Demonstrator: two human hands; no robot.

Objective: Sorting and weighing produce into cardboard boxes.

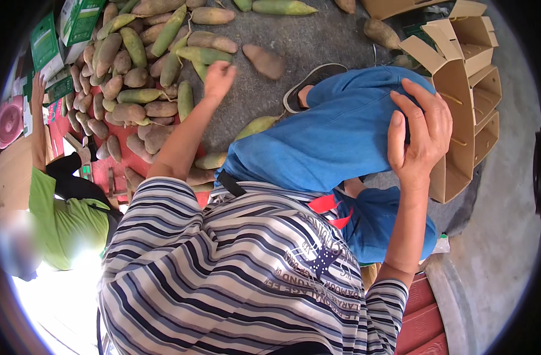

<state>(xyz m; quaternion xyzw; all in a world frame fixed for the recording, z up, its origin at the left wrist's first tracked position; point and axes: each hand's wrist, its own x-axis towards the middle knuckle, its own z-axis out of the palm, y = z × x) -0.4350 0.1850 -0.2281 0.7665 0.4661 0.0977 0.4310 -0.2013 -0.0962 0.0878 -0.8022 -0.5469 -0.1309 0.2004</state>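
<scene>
My left hand is over the right edge of a heap of roots, its fingers curled in. Whatever they may hold is hidden. Close by the fingertips lies a long green radish, and the tip of another green radish shows beside the hand. To the right, apart from the heap, a brown root like a sweet potato rests on the dark ground. Above my blue-trousered leg is my right hand, palm partly turned down, fingers spread and bent with nothing in them.
Brown roots and green radishes spread over the ground and a red surface. Open cardboard boxes stand at the right. Another person in a green shirt reaches toward green-and-white boxes at the far left. A pink basin is nearby.
</scene>
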